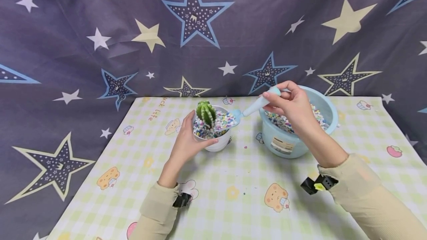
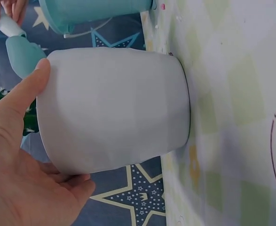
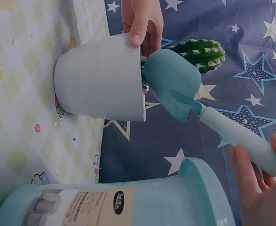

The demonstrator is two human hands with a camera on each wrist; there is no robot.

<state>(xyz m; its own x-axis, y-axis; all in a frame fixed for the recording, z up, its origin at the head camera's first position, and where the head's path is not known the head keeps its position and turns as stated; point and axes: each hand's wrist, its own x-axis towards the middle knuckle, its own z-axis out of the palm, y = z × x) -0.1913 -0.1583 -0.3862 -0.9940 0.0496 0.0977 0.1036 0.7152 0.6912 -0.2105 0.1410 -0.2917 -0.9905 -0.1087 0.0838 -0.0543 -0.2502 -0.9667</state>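
A white plant pot (image 1: 218, 145) stands on the table, filled with multicoloured pebbles around a small green cactus (image 1: 205, 112). My left hand (image 1: 187, 142) grips the pot at its rim, thumb on the near side and fingers round the left side. Between thumb and fingers, my right hand (image 1: 295, 103) holds a light blue toy shovel (image 1: 256, 105) by its handle end. The shovel's blade (image 3: 173, 77) tilts over the pot's right rim beside the cactus, with colourful pebbles on it in the head view.
Right of the pot, under my right hand, is a light blue bucket (image 1: 285, 148) partly filled with similar pebbles. A few stray pebbles dot the checked tablecloth (image 1: 233, 214). Behind the table hangs a dark star-patterned curtain (image 1: 207, 62).
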